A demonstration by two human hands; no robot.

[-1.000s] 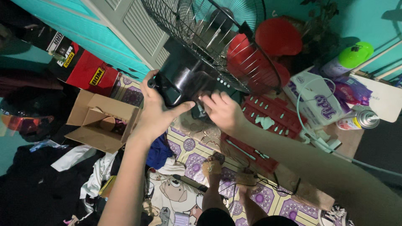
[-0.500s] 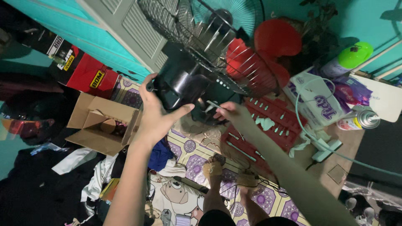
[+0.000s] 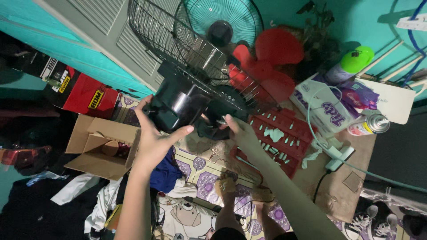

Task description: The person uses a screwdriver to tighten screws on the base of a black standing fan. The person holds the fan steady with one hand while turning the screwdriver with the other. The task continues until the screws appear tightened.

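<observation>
I hold a black fan motor (image 3: 180,106) up in front of me, over the patterned mat (image 3: 209,164), with the wire guard (image 3: 178,42) fixed to it and rising away from me. My left hand (image 3: 153,138) cups the motor from below, fingers spread wide around its rounded back, thumb pointing right. My right hand (image 3: 235,129) reaches in at the motor's front by the guard's hub; its fingers are curled there, but I cannot tell whether they grip anything.

Just behind the guard lies a red blade (image 3: 267,62), and past it a teal guard (image 3: 222,22) leans at the wall. A red tray (image 3: 278,135) sits right of my right hand. A cardboard box (image 3: 100,146) lies open on the left. My feet (image 3: 242,193) rest on the mat below.
</observation>
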